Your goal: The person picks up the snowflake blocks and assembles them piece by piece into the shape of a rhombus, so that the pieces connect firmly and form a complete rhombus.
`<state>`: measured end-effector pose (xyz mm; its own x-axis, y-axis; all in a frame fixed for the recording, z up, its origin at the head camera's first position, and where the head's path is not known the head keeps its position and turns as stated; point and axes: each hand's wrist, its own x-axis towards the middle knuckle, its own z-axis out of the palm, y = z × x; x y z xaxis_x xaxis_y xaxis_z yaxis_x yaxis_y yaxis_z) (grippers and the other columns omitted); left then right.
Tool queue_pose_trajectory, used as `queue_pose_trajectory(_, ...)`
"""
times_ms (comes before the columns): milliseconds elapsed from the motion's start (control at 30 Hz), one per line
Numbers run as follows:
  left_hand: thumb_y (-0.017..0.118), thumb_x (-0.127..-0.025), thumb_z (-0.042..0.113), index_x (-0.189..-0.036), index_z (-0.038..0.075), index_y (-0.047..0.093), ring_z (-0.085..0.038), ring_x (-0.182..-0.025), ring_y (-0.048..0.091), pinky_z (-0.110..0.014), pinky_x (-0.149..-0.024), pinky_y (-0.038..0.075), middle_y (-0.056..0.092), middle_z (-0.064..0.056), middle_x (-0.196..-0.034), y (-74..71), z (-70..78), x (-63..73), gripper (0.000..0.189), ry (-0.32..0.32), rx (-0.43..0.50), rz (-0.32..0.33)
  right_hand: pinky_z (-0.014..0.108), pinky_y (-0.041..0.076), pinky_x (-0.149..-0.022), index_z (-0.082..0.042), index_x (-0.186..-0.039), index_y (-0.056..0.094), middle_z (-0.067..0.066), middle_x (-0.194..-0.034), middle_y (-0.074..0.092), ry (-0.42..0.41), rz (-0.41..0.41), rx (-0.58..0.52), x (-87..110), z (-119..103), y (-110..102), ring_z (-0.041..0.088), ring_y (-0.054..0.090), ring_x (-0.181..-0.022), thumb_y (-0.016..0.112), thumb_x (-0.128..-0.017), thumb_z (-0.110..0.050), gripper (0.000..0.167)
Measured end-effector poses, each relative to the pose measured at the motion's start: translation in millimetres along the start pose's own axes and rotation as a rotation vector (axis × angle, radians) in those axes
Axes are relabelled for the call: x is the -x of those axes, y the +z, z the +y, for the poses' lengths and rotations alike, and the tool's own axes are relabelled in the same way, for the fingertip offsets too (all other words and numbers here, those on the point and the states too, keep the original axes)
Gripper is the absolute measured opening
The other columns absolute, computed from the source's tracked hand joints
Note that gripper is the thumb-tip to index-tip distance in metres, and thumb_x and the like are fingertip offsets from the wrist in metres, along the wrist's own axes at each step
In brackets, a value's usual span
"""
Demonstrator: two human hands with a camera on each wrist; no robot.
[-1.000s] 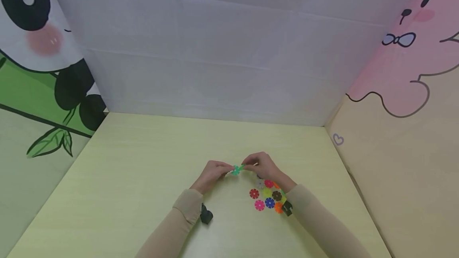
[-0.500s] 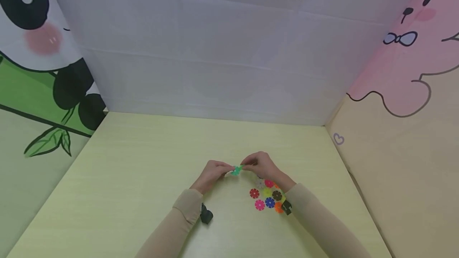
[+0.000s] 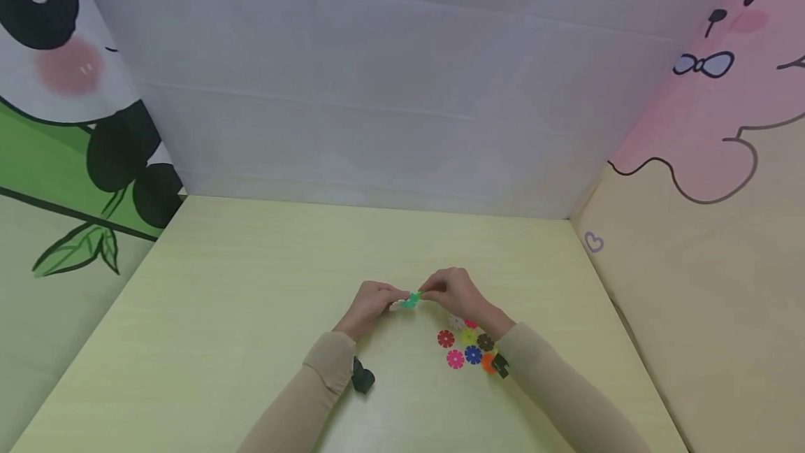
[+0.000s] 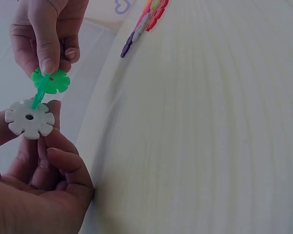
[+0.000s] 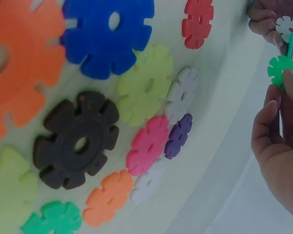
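Above the table, my left hand (image 3: 371, 306) pinches a white notched flower disc (image 4: 29, 118) by its edge. My right hand (image 3: 459, 296) pinches a bright green notched disc (image 4: 54, 82) between thumb and fingers. A teal-green disc (image 4: 40, 91), seen edge-on, spans the two and looks slotted into the white one. In the head view the teal-green piece (image 3: 411, 300) shows between the fingertips, while the white disc is mostly hidden by my left hand. How deep the slots engage I cannot tell.
Several loose flower discs lie under and left of my right forearm, among them a blue disc (image 3: 473, 354), a pink disc (image 3: 455, 359), a red disc (image 3: 446, 339) and a brown disc (image 5: 77, 140). A dark wrist device (image 3: 362, 377) sits at my left cuff. Printed walls enclose the table (image 3: 264, 271).
My right hand has shifted slightly left toward my left hand, and the green pieces between them have moved a little left and tilted. The grips look unchanged.
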<state>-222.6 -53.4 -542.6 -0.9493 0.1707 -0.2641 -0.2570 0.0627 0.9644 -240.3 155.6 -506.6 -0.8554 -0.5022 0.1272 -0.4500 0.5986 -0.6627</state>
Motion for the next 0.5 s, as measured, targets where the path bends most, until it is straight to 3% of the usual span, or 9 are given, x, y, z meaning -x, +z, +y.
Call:
queue_pose_trajectory(167, 0.079, -0.078, 0.022, -0.081, 0.000, 0.075, -0.016, -0.066, 0.043, -0.028, -0.061, 0.036, 0.052, -0.001, -0.065, -0.1, -1.3, -1.6, 0.022, -0.013, 0.017, 0.016, 0.024, 0.050, -0.065, -0.013, -0.086, 0.076, -0.011, -0.080, 0.068, -0.021, 0.009, 0.012, -1.2, 0.5, 1.3, 0.004, 0.060, -0.071, 0.076, -0.082, -0.012, 0.004)
queue_pose_trajectory(400, 0.078, -0.079, 0.023, -0.084, 0.000, 0.075, -0.018, -0.080, 0.052, -0.030, -0.068, 0.042, 0.067, -0.006, -0.087, 0.6, -2.9, -2.2, 0.023, -0.009, 0.024, 0.026, 0.025, 0.050, -0.064, -0.013, -0.086, 0.076, -0.010, -0.080, 0.068, -0.033, -0.001, -0.005, -3.1, 0.5, 3.8, 0.004, 0.060, -0.070, 0.076, -0.083, -0.011, 0.004)
queue_pose_trajectory(500, 0.077, -0.080, 0.023, -0.084, 0.000, 0.075, -0.018, -0.080, 0.053, -0.029, -0.067, 0.042, 0.067, -0.007, -0.088, 0.0, -4.1, -1.8, 0.024, -0.002, 0.030, 0.024, 0.024, 0.050, -0.065, -0.012, -0.087, 0.076, -0.009, -0.081, 0.068, -0.036, 0.001, -0.006, -2.6, -1.1, 4.0, 0.004, 0.060, -0.071, 0.075, -0.083, -0.010, 0.005)
